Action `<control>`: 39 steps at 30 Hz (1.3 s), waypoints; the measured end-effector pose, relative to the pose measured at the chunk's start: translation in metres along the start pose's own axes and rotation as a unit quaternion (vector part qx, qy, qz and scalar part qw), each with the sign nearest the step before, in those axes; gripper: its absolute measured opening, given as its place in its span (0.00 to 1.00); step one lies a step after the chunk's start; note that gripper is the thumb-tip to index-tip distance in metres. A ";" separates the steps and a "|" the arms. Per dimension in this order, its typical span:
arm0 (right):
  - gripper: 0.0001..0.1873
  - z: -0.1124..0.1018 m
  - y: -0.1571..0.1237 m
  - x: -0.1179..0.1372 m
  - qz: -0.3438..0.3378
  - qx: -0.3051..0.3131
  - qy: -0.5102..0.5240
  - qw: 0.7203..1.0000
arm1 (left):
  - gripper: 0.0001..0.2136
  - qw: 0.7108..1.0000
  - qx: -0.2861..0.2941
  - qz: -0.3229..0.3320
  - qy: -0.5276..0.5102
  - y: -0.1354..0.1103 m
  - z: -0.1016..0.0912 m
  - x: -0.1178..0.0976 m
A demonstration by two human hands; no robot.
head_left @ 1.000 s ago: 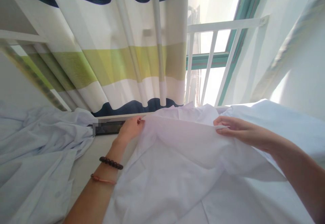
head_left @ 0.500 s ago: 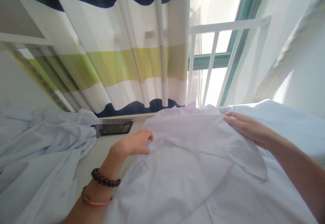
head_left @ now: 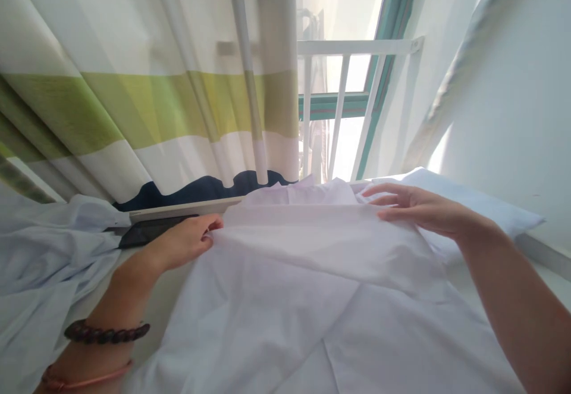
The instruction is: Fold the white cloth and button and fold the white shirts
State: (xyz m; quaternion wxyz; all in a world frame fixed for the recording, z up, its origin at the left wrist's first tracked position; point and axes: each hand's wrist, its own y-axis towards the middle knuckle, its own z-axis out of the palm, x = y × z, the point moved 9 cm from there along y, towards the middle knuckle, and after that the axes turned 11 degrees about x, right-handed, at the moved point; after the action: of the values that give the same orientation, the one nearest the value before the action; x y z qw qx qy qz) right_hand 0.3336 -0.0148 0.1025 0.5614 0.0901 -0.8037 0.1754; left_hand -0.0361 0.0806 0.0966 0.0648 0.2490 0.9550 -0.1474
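Note:
A large white garment [head_left: 285, 299] lies spread in front of me, with an upper part folded over in a flap [head_left: 303, 233]. My left hand [head_left: 187, 239] pinches the left end of this flap between thumb and fingers. It wears a dark beaded bracelet [head_left: 107, 332] and a thin reddish band [head_left: 89, 377] on the wrist. At the flap's upper right, my right hand [head_left: 414, 206] rests with fingers stretched and apart, touching the cloth. Behind my left hand, a dark phone [head_left: 149, 230] is partly hidden.
More crumpled white cloth [head_left: 40, 263] lies at the left. Another flat white piece [head_left: 473, 197] extends behind my right hand. A white railing [head_left: 352, 47], a striped curtain [head_left: 178, 108] and a teal window frame [head_left: 379, 84] stand at the back; a pale wall rises on the right.
My left hand has moved left and closed on the flap's left end, and the flap's fold now runs straighter. My right hand's fingers have spread from the cloth's edge. The view has shifted right.

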 end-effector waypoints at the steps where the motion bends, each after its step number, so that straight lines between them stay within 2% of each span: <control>1: 0.31 -0.004 -0.001 -0.004 0.018 -0.002 -0.030 0.999 | 0.11 1.000 0.011 0.000 -0.020 -0.003 -0.002 0.003; 5: 0.26 -0.010 0.000 -0.023 0.113 -0.008 -0.147 0.983 | 0.09 0.994 0.082 -0.045 -0.052 -0.009 0.009 0.011; 7: 0.26 -0.008 0.003 -0.033 0.155 0.010 -0.192 0.969 | 0.08 0.992 0.104 -0.060 -0.049 -0.008 0.018 0.013; 11: 0.26 -0.003 0.004 -0.045 0.186 0.065 -0.246 0.949 | 0.05 0.991 0.104 -0.069 -0.041 -0.002 0.028 0.022; 14: 0.18 -0.003 0.000 -0.046 0.190 0.088 -0.285 0.935 | 0.03 0.993 0.095 -0.069 -0.027 0.003 0.029 0.032; 16: 0.17 -0.001 0.000 -0.041 0.177 0.068 -0.280 0.941 | 0.03 0.992 0.100 -0.069 -0.020 0.006 0.030 0.035; 18: 0.19 0.002 0.004 -0.032 0.145 0.024 -0.240 0.960 | 0.03 0.992 0.106 -0.069 -0.022 0.007 0.032 0.035; 22: 0.19 0.018 0.021 -0.017 0.078 -0.040 -0.190 0.978 | 0.03 0.991 0.110 -0.067 -0.030 0.006 0.032 0.028; 27: 0.17 0.034 0.034 -0.014 0.058 -0.038 -0.173 0.982 | 0.03 0.991 0.114 -0.070 -0.026 0.006 0.033 0.024; 32: 0.18 0.031 0.026 -0.010 0.079 -0.040 -0.152 0.984 | 0.04 0.990 0.114 -0.072 -0.029 0.008 0.032 0.026; 35: 0.19 0.026 0.014 -0.011 0.113 0.008 -0.158 0.981 | 0.04 0.991 0.110 -0.070 -0.029 0.007 0.032 0.027; 37: 0.19 0.019 0.002 -0.020 0.162 0.048 -0.185 0.968 | 0.03 0.989 0.114 -0.078 -0.053 0.004 0.035 0.030; 39: 0.21 0.004 -0.010 -0.033 0.226 0.059 -0.238 0.943 | 0.05 0.981 0.135 -0.107 -0.093 -0.001 0.043 0.036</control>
State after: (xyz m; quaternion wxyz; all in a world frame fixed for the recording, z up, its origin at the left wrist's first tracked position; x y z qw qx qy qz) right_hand 0.3454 -0.0274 0.0721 0.2934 -0.0220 -0.9014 0.3178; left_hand -0.0660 0.0828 0.0494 0.1029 0.1368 0.9372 -0.3039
